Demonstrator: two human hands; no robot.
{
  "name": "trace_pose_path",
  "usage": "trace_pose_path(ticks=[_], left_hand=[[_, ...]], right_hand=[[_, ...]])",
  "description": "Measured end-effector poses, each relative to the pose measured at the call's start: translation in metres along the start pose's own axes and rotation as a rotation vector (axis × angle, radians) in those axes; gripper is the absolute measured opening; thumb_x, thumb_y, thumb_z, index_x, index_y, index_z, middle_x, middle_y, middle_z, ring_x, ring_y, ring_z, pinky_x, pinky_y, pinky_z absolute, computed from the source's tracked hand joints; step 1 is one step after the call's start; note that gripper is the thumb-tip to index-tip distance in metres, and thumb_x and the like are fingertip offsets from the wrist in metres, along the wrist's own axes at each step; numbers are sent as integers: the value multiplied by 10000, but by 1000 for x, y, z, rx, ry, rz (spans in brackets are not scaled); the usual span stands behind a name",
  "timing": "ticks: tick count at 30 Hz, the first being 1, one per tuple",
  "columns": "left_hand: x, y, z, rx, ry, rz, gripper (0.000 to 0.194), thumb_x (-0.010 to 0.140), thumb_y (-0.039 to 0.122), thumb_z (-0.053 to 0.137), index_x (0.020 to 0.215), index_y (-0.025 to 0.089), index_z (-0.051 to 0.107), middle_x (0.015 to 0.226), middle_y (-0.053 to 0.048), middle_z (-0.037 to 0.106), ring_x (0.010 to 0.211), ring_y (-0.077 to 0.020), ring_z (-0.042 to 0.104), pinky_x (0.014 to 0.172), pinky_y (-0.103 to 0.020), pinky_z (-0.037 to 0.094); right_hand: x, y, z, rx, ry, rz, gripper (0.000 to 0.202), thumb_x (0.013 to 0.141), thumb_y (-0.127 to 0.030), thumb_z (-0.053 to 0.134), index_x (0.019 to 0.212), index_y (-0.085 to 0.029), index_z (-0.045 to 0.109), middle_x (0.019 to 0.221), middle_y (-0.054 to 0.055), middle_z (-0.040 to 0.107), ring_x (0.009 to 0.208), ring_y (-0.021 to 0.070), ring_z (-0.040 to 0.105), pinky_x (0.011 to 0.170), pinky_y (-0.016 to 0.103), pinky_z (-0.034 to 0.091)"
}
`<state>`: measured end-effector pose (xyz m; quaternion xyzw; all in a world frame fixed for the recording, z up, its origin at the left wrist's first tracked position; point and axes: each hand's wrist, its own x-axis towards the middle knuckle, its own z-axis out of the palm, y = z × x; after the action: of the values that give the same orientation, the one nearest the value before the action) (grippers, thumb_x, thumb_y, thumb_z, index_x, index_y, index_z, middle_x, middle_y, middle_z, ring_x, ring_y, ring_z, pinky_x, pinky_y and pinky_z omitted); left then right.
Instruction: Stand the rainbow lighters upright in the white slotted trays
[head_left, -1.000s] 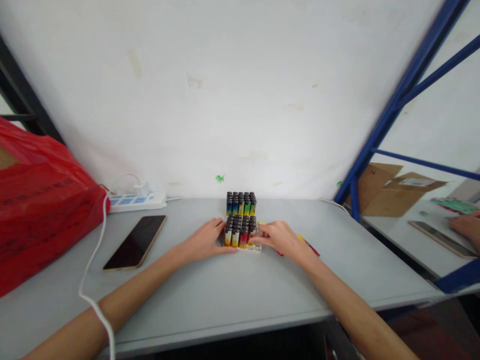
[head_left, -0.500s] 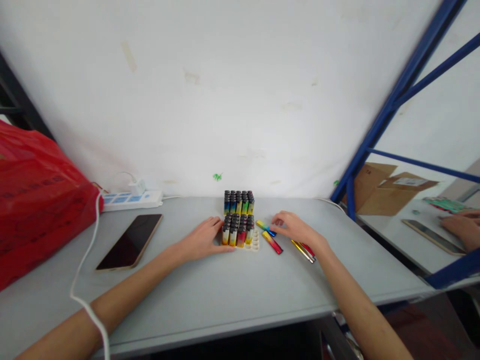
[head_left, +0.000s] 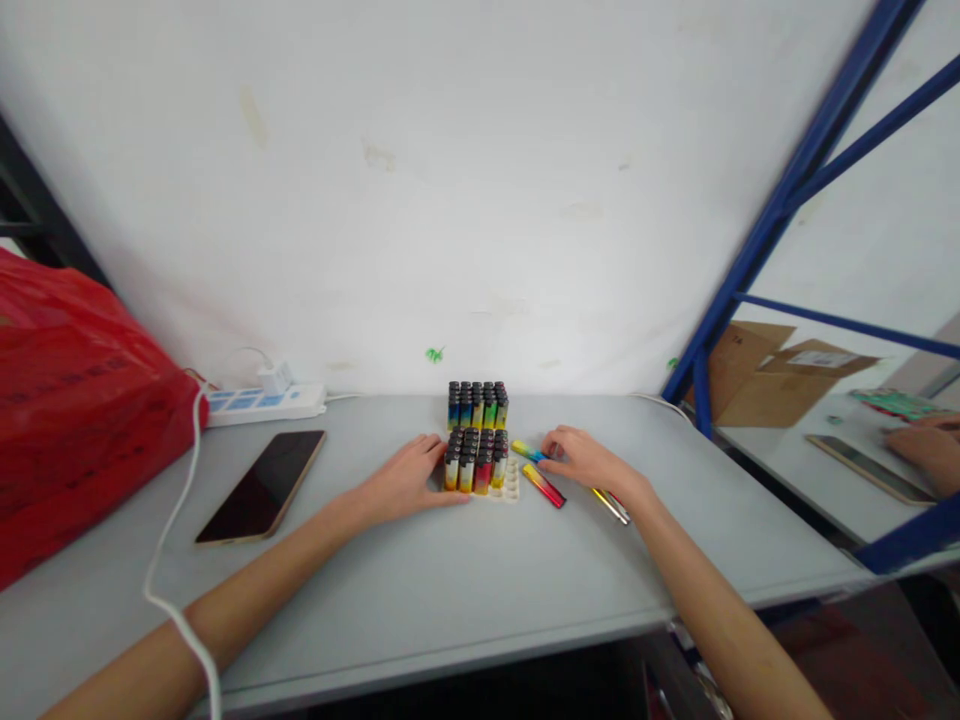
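Note:
A white tray (head_left: 511, 487) with round holes holds several upright lighters (head_left: 482, 470) with black tops, in yellow, white and red. My left hand (head_left: 409, 472) grips this tray at its left side, thumb along the front edge and fingers behind the left row. Right of the tray, my right hand (head_left: 581, 457) has its fingertips closed on the end of a yellow-and-blue lighter (head_left: 527, 451) lying on the table. A yellow-and-red lighter (head_left: 545, 486) lies just in front of those fingers. More lighters (head_left: 611, 507), gold and red, are partly hidden under my right wrist.
Behind the tray stands a second block of upright lighters (head_left: 478, 405). A phone (head_left: 262, 487), a power strip (head_left: 266, 404), a white cable (head_left: 161, 545) and a red bag (head_left: 90, 420) occupy the left. Beyond the blue frame (head_left: 731, 290) are a cardboard box (head_left: 780, 378) and another person's hand (head_left: 926, 452).
My right hand's fingers have closed in on the yellow-and-blue lighter, shifting very slightly. My left hand stays at the tray.

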<state>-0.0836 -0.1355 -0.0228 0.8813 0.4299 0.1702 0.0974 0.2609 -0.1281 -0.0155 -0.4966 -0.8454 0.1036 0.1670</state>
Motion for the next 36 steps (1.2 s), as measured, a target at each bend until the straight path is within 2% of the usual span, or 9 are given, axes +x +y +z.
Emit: trace_pose_path(ticks=[3, 6, 13, 17, 19, 23, 29, 33, 36], left_hand=[[-1, 0, 0, -22, 4, -19, 634, 773, 769, 735, 1076, 215, 682, 1148, -127, 697, 1088, -349, 664, 987, -457, 550], [-1, -1, 0, -34, 3, -22, 649, 775, 780, 725, 1086, 212, 685, 1144, -126, 697, 1068, -348, 667, 961, -456, 554], [-1, -1, 1, -46, 16, -13, 601, 770, 750, 750, 1029, 211, 687, 1120, -124, 701, 1080, -341, 654, 988, -453, 540], [-1, 0, 0, -10, -5, -13, 606, 801, 736, 731, 1060, 191, 672, 1143, -130, 695, 1087, -334, 650, 990, -457, 545], [0, 1, -1, 1, -10, -22, 603, 792, 750, 730, 1050, 208, 671, 1137, -118, 699, 1088, -329, 653, 982, -444, 549], [0, 1, -1, -23, 2, -15, 607, 781, 754, 733, 1045, 210, 686, 1127, -122, 707, 1084, -345, 656, 986, -462, 548], [-1, -3, 2, -46, 20, 4, 601, 785, 734, 745, 1084, 215, 695, 1141, -118, 707, 1091, -346, 660, 982, -463, 546], [-1, -5, 3, -37, 13, 6, 610, 790, 735, 741, 1097, 211, 685, 1155, -122, 701, 1094, -347, 661, 974, -462, 550], [-1, -3, 2, -46, 23, 7, 605, 780, 744, 742, 1071, 217, 688, 1133, -111, 706, 1092, -346, 663, 978, -457, 550]], right_hand=[[3, 4, 3, -6, 57, 58, 100, 904, -243, 721, 958, -158, 721, 978, 108, 746, 898, 235, 672, 824, 331, 490], [7, 7, 1, 166, 158, 106, 124, 878, -225, 716, 989, -171, 707, 989, 90, 754, 892, 219, 685, 834, 341, 513], [7, -14, -22, 887, 484, 143, 458, 794, -592, 797, 1020, -202, 718, 980, 64, 725, 955, 226, 675, 857, 363, 549], [4, -35, -25, 1306, 422, 174, 494, 783, -627, 819, 1054, -272, 608, 905, 12, 702, 764, 171, 653, 751, 337, 563], [5, -41, -19, 1394, 374, 179, 478, 803, -610, 813, 1055, -293, 561, 780, -52, 619, 577, 107, 529, 616, 274, 509], [9, -46, -3, 1198, 333, 210, 434, 896, -685, 659, 980, -275, 545, 623, -104, 380, 454, 80, 239, 442, 213, 215], [7, -56, 8, 438, 430, 64, 507, 986, -607, 479, 658, -224, 429, 604, -32, 429, 608, 132, 397, 594, 290, 295], [8, -60, 11, 333, 438, 82, 469, 945, -533, 473, 608, -232, 351, 575, -46, 313, 580, 120, 313, 579, 300, 234], [10, -59, 14, 335, 463, 135, 380, 904, -464, 453, 617, -236, 353, 580, -45, 313, 570, 120, 322, 579, 299, 235]])
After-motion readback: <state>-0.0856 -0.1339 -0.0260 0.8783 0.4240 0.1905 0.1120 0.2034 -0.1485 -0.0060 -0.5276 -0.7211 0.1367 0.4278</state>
